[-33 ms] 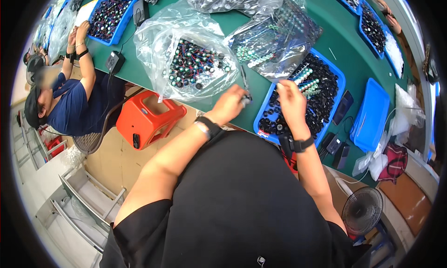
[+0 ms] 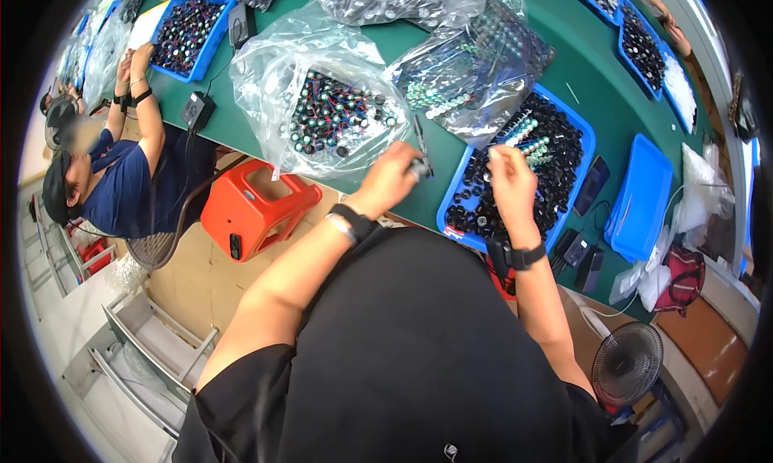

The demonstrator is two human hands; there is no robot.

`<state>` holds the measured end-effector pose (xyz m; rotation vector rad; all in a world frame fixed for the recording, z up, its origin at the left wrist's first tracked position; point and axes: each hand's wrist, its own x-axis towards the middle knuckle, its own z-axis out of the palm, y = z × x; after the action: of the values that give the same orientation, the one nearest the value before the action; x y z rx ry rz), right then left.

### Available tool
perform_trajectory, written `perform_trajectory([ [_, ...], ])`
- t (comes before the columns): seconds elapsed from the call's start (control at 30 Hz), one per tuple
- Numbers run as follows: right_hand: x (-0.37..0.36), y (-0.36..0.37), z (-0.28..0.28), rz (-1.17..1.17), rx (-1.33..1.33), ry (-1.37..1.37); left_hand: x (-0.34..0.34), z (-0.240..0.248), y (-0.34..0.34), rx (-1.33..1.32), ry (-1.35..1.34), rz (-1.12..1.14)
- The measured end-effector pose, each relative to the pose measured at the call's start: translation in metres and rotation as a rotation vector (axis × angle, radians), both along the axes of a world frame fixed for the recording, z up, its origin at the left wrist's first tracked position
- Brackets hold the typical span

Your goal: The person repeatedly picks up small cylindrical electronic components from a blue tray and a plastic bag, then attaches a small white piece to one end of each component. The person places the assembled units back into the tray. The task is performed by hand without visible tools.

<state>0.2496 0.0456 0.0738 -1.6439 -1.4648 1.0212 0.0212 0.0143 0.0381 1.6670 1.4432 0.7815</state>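
Note:
My left hand (image 2: 388,179) is closed by the table's near edge, between the clear bag and the blue tray. A small dark part (image 2: 419,169) shows at its fingertips. Next to them lies a slim pen-like tool (image 2: 420,133). Over the blue tray (image 2: 590,149) my right hand (image 2: 513,181) has its fingers pinched together; whatever they hold is too small to make out. Black round caps (image 2: 555,173) fill the tray, with strips of small green-and-silver parts (image 2: 527,137) on top. The open clear bag (image 2: 270,84) contains small wired parts (image 2: 334,113).
A bag of green-and-silver strips (image 2: 475,68) overlaps the tray. Right of it are dark boxes (image 2: 592,185) and an empty blue tray (image 2: 640,197). At the left sits a co-worker (image 2: 121,173), beyond a red stool (image 2: 258,209). A fan (image 2: 626,365) stands lower right.
My right hand has shifted slightly right and toward me over the tray, its fingers still pinched. My left hand has moved a little to the left.

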Motion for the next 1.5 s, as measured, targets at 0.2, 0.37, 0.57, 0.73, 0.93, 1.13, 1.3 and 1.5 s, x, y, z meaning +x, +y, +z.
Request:
perform_trajectory([
  [0.2,0.073,-0.006,-0.022,-0.358,-0.115,0.063,-0.084,0.032,0.047,0.320,0.571,0.569],
  [0.37,0.085,0.025,-0.047,-0.496,-0.217,-0.141,-0.035,0.041,0.048,0.262,0.294,0.212],
  [0.57,0.089,0.023,-0.044,-0.638,-0.386,0.120,0.087,0.023,0.006,0.010,0.068,-0.500],
  [0.73,0.112,0.003,-0.039,-0.592,-0.449,0.622,0.110,-0.011,-0.002,0.040,0.324,-0.621],
  [0.93,0.127,-0.016,-0.045,-0.606,-0.478,1.119,0.116,-0.013,-0.003,0.087,0.482,-0.740],
  [1.13,0.116,-0.016,-0.036,-0.584,-0.533,1.012,0.117,-0.015,-0.002,0.101,0.455,-0.738],
  [1.3,0.110,-0.009,-0.041,-0.358,-0.562,0.650,0.121,-0.018,-0.002,0.145,0.409,-0.751],
  [1.5,0.107,-0.022,-0.013,-0.315,-0.511,0.762,0.114,-0.013,-0.001,0.173,0.532,-0.807],
])
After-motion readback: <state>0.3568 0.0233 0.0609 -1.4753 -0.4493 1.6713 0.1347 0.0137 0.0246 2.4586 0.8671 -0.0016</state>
